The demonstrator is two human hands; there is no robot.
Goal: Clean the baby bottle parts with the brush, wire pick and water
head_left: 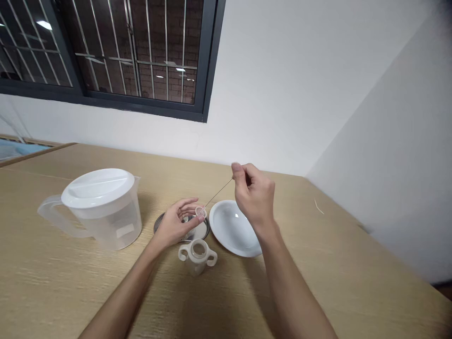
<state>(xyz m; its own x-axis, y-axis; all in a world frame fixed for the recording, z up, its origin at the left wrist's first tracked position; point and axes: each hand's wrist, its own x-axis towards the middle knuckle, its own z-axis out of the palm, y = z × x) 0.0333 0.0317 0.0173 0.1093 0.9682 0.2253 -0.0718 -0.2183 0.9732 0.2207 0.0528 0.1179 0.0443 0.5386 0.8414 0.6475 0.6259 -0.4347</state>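
My left hand [176, 223] is closed around a small translucent ring-shaped cup part [200, 211], its fingers curled behind and its thumb in front. A thin wire-like rod [219, 192] slants down from my right hand [254, 190] to the opening of that part; its lower end looks pale. My right thumb and fingers pinch the rod's upper end. Just below my left hand stands a small translucent cup [197, 258] with two curved handles and an open top. A round dark-rimmed metal tray [157, 225] with whitish items lies partly hidden behind my left hand.
A white bowl [231, 230] sits under my right wrist. At the left stands a clear plastic pitcher [113, 226] with a white lid. A pale thin strip [318, 206] lies on the wooden table [335, 263] at the right. Behind are a white wall and a barred window [141, 52].
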